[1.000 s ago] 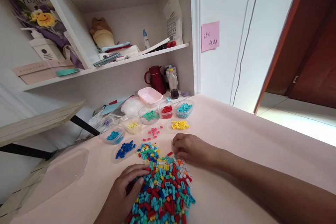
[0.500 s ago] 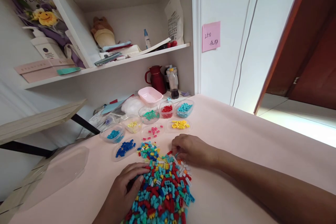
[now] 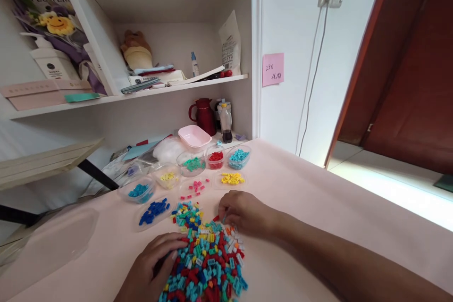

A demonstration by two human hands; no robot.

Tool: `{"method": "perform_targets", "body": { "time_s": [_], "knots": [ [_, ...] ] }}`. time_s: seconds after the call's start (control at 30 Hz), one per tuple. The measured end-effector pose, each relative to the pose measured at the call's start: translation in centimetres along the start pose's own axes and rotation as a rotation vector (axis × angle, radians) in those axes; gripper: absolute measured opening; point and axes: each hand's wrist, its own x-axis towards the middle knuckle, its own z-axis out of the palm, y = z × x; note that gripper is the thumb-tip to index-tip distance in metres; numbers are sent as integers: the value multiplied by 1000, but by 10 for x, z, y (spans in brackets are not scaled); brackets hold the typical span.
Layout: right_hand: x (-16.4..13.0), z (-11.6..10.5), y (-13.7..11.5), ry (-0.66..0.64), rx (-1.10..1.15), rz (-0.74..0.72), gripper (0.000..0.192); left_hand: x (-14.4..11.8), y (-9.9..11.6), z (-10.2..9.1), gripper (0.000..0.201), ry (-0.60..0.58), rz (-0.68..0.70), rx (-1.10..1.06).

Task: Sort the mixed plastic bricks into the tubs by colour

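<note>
A heap of small toy building bricks (image 3: 208, 264) in mixed colours lies on the pink-covered table. At its left edge rests my left hand (image 3: 152, 264), open, fingers curved and thumb apart, fingertips touching the bricks. My right hand (image 3: 244, 212) is at the heap's upper right edge, with thumb and fingers pinched. A bit of a light-blue brick (image 3: 224, 217) shows at those fingertips; most of it is hidden. Beyond the hands, clear tubs hold sorted bricks: yellow bricks (image 3: 232, 179), pink bricks (image 3: 196, 188), dark blue bricks (image 3: 154, 211) and red bricks (image 3: 215, 159).
More tubs hold turquoise bricks (image 3: 238, 155), green bricks (image 3: 193, 164) and blue bricks (image 3: 139, 191). Behind them stand a pink basin (image 3: 194, 137), a red jug (image 3: 205, 115) and a bottle (image 3: 225, 125). A clear plastic lid (image 3: 67, 236) lies at the left.
The view has tilted up and turned slightly right, so everything sits lower and further left. Both hands keep nearly the same places at the heap.
</note>
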Motion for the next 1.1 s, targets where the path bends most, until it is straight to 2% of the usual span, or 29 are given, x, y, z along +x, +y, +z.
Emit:
{"method": "perform_targets", "body": {
  "time_s": [0.1,0.17,0.3,0.5,0.63,0.77,0.87,0.93,0.97,1.03,1.1],
  "knots": [
    [1,-5,0,29,-50,-144,13,-1,-5,3,22,6,14,3],
    [1,-10,1,93,-79,-205,11,-2,-7,5,22,19,10,-5],
    [-1,-22,8,269,-131,-201,13,-3,-7,6,22,35,12,-26],
    [17,-51,38,461,-14,-57,12,-4,-1,8,27,2,-99,-77],
    [44,-78,63,734,267,180,5,-4,0,9,29,-14,-131,-101],
    [55,-86,75,859,428,304,25,-4,0,8,28,-15,-135,-105],
    [47,-74,69,860,618,365,27,-4,-1,9,27,2,-116,-94],
    [37,-59,58,805,759,376,25,-4,0,9,27,5,-117,-83],
    [31,-51,52,754,818,373,24,-3,0,9,28,6,-116,-78],
    [21,-34,37,560,960,346,21,-3,2,8,28,7,-104,-73],
    [12,-19,24,364,880,339,17,-3,4,7,27,6,-94,-71]
  ]
}}
